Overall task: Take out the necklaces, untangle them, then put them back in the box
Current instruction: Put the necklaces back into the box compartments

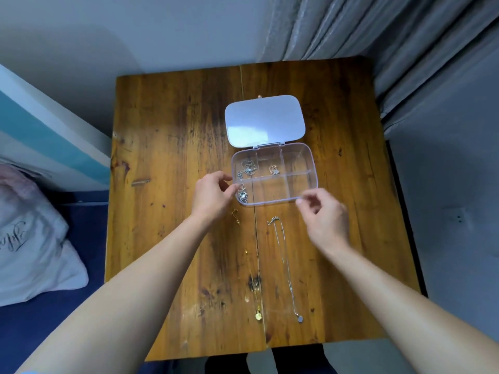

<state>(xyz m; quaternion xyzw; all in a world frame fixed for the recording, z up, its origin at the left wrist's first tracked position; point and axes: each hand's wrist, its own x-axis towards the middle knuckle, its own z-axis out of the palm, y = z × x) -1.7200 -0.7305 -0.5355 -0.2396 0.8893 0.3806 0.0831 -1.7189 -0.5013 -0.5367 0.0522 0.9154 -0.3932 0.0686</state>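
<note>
A clear compartment box (310, 168) lies on the wooden table (167, 163) with its lid (264, 120) flipped open behind it. Inside are a tangled silver chain (247, 168), a small rose-gold piece (274, 170) and a silver pendant necklace (242, 197) in the front-left compartment. My left hand (210, 195) pinches that pendant necklace at the box's left front corner. My right hand (324, 214) has curled fingers pinching at the box's front rim. A gold necklace (258, 316) and a thin silver necklace (286, 265) lie stretched out on the table nearer to me.
A small dark pin-like object (141, 182) lies on the table's left part. A bed with a white pillow (32, 238) is at the left, grey curtains (351, 28) hang behind the table, and a wall stands at the right.
</note>
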